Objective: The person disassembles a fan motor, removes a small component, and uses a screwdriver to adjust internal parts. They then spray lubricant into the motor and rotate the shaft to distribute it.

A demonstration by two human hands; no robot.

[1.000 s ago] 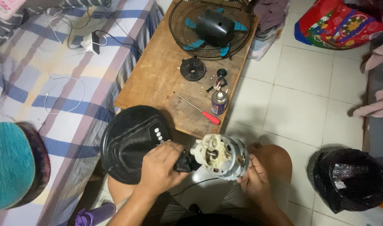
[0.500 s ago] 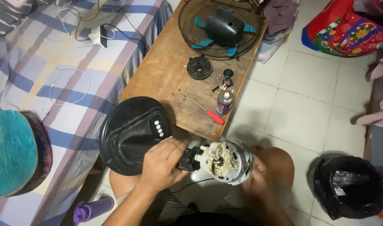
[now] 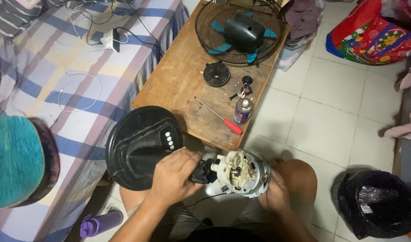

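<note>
Room: you sit on a pale tiled floor (image 3: 331, 112) beside a bed with a blue, lilac and cream checked sheet (image 3: 44, 76), facing a low wooden table (image 3: 183, 85).
Left hand: your left hand (image 3: 172, 177) is closed around the black neck (image 3: 203, 171) that joins the fan motor to the round black fan base (image 3: 140, 145); the fingers wrap over the top of it.
Right hand: your right hand (image 3: 275, 195) cups the rear rim of the fan motor (image 3: 241, 172) from below and the right, fingers curled against the metal shell.
Motor: bare of its cover, it lies over your lap, between your knees, just off the near edge of the table, its white and metal inner parts turned upward.
Table: on it lie a red-handled screwdriver (image 3: 221, 118), a small spray can (image 3: 243, 110) just beside it, a black round cap (image 3: 216, 74), a few small loose parts (image 3: 243, 87), and at the far end a fan grille with teal blades (image 3: 239, 29).
Floor: a black-lined bin (image 3: 378, 204) stands at your right, a purple bottle (image 3: 100, 222) lies at your left.
</note>
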